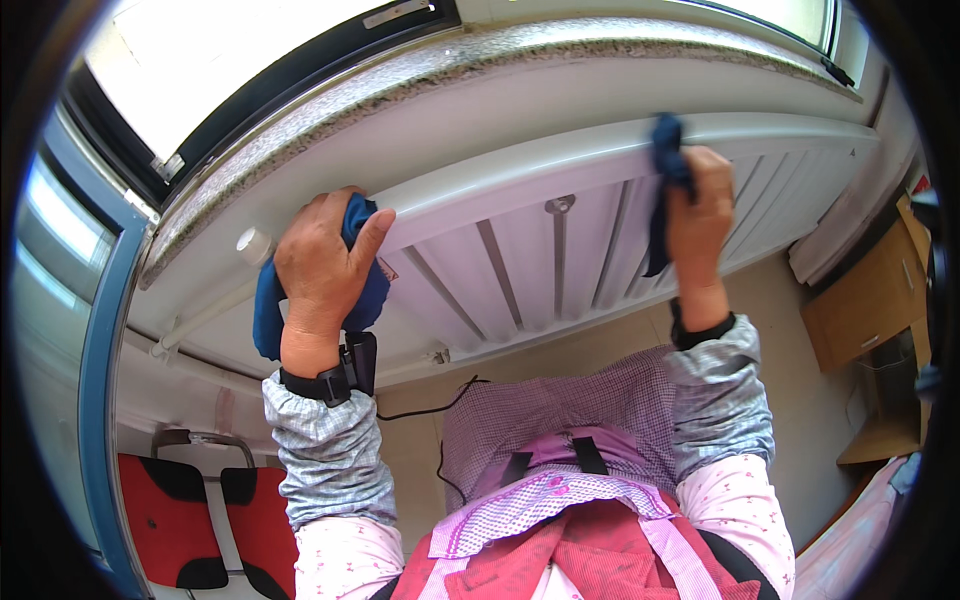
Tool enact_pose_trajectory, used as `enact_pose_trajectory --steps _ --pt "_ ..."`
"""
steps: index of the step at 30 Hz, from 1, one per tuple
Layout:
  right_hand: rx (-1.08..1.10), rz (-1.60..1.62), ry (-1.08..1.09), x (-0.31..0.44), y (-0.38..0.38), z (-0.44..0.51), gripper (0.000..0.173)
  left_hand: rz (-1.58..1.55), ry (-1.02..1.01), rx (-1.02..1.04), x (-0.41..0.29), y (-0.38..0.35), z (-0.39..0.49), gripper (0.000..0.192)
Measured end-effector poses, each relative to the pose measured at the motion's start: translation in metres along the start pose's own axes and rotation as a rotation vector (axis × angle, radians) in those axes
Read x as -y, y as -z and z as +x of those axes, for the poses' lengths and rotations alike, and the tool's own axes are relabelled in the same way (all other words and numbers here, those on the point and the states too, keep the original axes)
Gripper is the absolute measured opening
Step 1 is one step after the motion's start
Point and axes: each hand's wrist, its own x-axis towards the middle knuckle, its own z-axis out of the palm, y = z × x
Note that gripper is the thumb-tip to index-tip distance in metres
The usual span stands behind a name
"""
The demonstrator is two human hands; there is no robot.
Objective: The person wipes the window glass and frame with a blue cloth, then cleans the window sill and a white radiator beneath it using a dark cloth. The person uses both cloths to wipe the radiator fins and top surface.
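A white panel radiator with vertical grooves hangs on the wall before me. At its left end, my left hand grips the top corner with a blue cloth bunched under the palm and hanging down. Farther right, my right hand holds a dark blue cloth at the radiator's top edge, part of it draping over the front. Both this hand and its cloth are blurred. Whether the two cloths are separate pieces cannot be fully told, but no link shows between them.
Above the radiator runs a speckled stone windowsill. A white valve knob and a pipe sit left of it. A blue-framed door or window sash stands at left, red chairs below. Wooden furniture is at right.
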Motion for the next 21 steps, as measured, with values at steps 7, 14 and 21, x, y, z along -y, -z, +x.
enact_pose_trajectory --steps 7,14,21 --pt "0.075 0.139 -0.267 0.014 0.014 -0.050 0.039 0.064 0.013 -0.015 -0.001 -0.002 0.000 0.047" --pt "0.167 0.263 -0.332 0.031 -0.038 -0.098 0.035 0.086 0.009 -0.007 0.000 -0.003 0.001 0.044" --pt "0.222 0.223 -0.479 0.031 -0.027 -0.133 0.033 0.093 -0.001 -0.026 0.000 -0.005 0.000 0.041"
